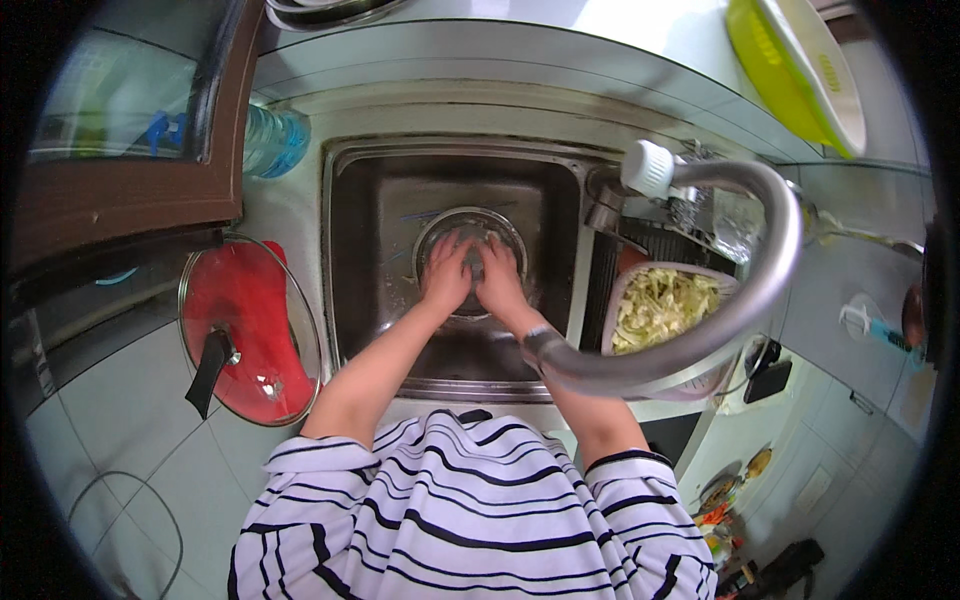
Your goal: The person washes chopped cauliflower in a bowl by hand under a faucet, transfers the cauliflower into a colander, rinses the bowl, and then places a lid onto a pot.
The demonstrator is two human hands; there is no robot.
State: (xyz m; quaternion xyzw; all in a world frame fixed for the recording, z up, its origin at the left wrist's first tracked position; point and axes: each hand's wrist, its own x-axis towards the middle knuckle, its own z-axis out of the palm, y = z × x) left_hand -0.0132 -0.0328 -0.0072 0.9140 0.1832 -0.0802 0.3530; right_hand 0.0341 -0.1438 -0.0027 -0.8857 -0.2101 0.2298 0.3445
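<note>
Both of my hands reach down into a round metal bowl [470,301] on the floor of a stainless steel sink [375,315]. My left hand [448,274] lies in the left half of the bowl, fingers spread and pointing away from me. Beside it, close at the thumbs, my right hand [496,271] rests in the right half with its fingers apart. Neither hand visibly grips anything. The bowl seems to hold some liquid, and small pale bits show near the fingertips. Blue marks or strips lie on the sink floor by the bowl.
A curved metal faucet [776,247] with a white nozzle arches over my right forearm. Right of the sink sits a basket of shredded pale-green vegetable [664,307]. On the left are a glass lid [300,330] over something red, a plastic bottle [277,142] and a brown-framed door [225,112].
</note>
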